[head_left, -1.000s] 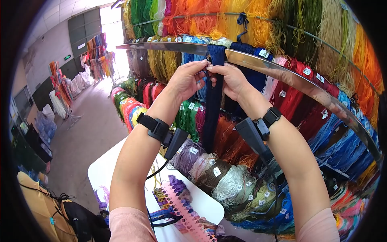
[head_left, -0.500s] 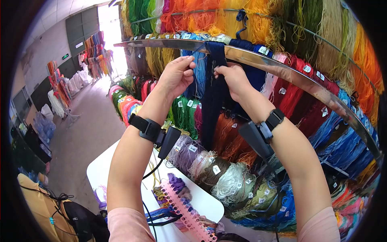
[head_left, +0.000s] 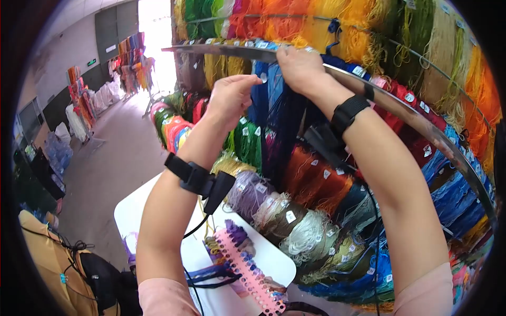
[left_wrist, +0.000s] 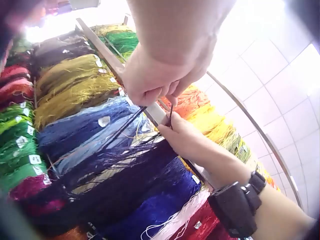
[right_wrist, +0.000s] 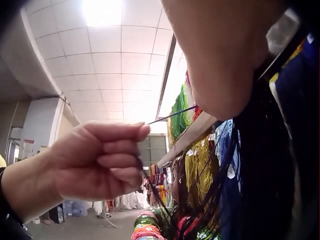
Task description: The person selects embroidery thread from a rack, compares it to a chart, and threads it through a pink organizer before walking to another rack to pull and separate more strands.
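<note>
A navy thread skein hangs from the curved metal rail, its strands spread loosely. My left hand is left of it, thumb and forefinger pinching a dark thread that runs taut to my right hand in the right wrist view. More dark strands trail below the left fingers. At the rail, my right hand holds the top of the navy skein, palm down; its fingertips are partly hidden in the head view. The left wrist view shows the right thumb and finger meeting at the thread beside the rail.
The metal rail curves across the rack, with labelled skeins in many colours above and below. A white table below bears a pink punched card with thread bundles. Cables hang from both wrist cameras. Floor stretches away at left.
The hands were together at the skein's upper part, then drew apart. My right hand has since risen onto the rail over the skein's top, and the strands have fanned out leftward.
</note>
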{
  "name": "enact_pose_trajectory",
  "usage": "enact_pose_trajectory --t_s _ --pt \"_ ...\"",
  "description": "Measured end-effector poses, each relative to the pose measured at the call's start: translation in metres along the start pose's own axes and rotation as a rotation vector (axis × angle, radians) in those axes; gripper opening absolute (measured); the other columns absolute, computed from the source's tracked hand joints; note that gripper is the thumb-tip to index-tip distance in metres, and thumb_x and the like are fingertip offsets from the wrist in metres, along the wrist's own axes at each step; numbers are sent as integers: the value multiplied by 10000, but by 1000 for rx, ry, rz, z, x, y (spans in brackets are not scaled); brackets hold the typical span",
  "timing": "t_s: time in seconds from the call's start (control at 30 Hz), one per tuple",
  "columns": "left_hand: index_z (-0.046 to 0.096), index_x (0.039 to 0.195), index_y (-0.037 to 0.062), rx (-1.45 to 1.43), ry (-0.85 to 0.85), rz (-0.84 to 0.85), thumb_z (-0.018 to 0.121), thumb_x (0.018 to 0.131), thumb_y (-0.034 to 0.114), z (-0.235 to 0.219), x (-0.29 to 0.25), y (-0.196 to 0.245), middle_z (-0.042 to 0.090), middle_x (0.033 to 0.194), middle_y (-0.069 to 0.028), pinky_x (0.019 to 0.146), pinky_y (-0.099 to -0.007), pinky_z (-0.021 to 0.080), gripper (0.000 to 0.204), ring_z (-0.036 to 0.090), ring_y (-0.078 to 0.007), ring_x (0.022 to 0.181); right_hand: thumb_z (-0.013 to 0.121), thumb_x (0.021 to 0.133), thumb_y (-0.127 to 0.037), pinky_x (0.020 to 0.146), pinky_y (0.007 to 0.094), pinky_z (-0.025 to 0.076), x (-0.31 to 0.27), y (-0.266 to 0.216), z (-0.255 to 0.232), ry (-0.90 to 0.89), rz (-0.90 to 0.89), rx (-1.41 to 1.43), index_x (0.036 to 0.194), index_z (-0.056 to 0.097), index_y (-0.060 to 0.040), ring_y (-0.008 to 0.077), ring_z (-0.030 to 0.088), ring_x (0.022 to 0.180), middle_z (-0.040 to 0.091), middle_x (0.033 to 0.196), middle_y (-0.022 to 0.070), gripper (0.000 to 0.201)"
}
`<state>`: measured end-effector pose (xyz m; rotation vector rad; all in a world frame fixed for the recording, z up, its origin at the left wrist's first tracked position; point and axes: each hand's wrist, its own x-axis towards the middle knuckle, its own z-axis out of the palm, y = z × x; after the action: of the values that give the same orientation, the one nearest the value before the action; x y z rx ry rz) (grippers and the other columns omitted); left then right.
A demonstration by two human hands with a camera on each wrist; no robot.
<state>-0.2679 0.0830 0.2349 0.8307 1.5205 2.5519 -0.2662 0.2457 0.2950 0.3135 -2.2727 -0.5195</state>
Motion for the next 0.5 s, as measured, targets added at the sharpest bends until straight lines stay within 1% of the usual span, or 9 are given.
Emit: enact_pose_trajectory --t_s 0.07,0.13,0.2,0.27,0.33,0.37,0.4,0.47,0.5 --pt "590 774 -13 26 69 23 574 756 89 -14 -24 12 393 535 60 411 -192 236 105 293 -29 426 426 772 -118 675 373 472 3 -2 -2 -58 4 1 978 485 8 302 587 803 582 885 153 249" --pt "583 790 -12 29 59 -9 574 748 77 -37 -47 28 414 544 49 406 -189 232 99 301 -27 426 447 752 -125 683 367 479 8 -3 -7 -130 44 4 940 573 -36 269 598 823 605 908 119 243" --pt "561 788 15 116 171 -15 567 760 83 -44 -80 46 386 533 70 392 -183 214 73 286 -18 415 453 735 -118 676 359 480 13 -3 -8 -196 64 10 885 606 -37 264 596 847 606 930 128 229" --pt "532 771 51 69 195 -47 566 766 89 -75 -110 55 342 521 93 380 -178 194 51 272 -8 407 464 731 -99 679 372 479 16 -3 -15 -251 38 -20 906 605 -39 265 596 851 606 939 118 232" --pt "525 756 94 97 370 -75 543 794 110 -83 -161 73 277 504 103 390 -182 194 45 233 -8 399 422 751 -101 677 388 471 20 0 -18 -329 -35 -36 933 539 6 309 587 832 597 903 171 242" --pt "522 753 98 89 457 -90 544 793 115 -87 -190 81 276 502 102 387 -178 202 50 237 -10 399 401 760 -102 675 396 467 22 3 -18 -367 -75 -46 946 505 29 331 583 822 592 886 198 251" --pt "518 750 102 80 544 -103 545 793 119 -93 -221 87 276 501 101 385 -174 210 54 241 -13 399 400 761 -100 681 396 466 23 4 -17 -356 -70 -39 954 502 29 333 582 824 592 885 198 253" --pt "511 754 110 47 725 -85 543 797 125 -102 -292 94 303 518 95 377 -172 241 55 254 -12 400 397 763 -95 692 394 463 25 6 -11 -341 -58 -25 968 496 29 335 579 827 591 884 199 260" --pt "518 759 94 36 796 -49 552 779 107 -105 -333 97 410 575 75 378 -162 258 42 304 -8 423 400 759 -95 705 391 461 26 8 -9 -349 -66 -20 990 486 35 335 579 838 588 901 203 279"
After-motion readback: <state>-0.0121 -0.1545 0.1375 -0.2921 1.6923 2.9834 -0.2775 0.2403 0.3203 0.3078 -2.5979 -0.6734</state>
